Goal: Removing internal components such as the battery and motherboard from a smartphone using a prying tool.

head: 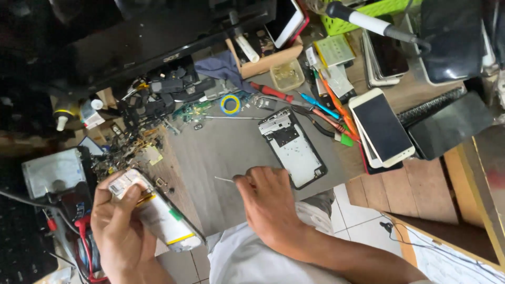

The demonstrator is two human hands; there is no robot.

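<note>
The left hand point(118, 221) holds an opened phone point(158, 210) clear of the worktop point(221, 152), at the lower left of the view. The fingers wrap the long edges and the thumb lies across the upper end, so this grip is closed firmly on the phone. The exposed face shows a pale battery panel, a yellow strip and a small green part.

The right hand point(268, 202) is curled around a thin metal tool point(225, 180), probably tweezers or a fine pick; only the tip shows past the fingers, so the type cannot be confirmed. This grip is closed on the tool. The tip points left, toward the phone, but stands apart from it.

A second phone frame point(292, 147), back cover removed, lies flat on the worktop just beyond the right hand. A white phone point(382, 128) rests on a stack to the right. A red screwdriver point(271, 92), a blue tool point(319, 105) and a blue-and-yellow tape roll point(230, 104) lie further back. Loose parts point(131, 150) are heaped at the left.

Handling judgement:
- The opened phone is likely light and stiff, but fragile where the internals are bare.
- Hold it by the frame edges only, as the left hand does.
- Keep pressure off the battery panel and the ribbon-like strip.
- The smooth edges may slip.
- The tool is slender and light; a pinch near its tip end gives the best control.
</note>
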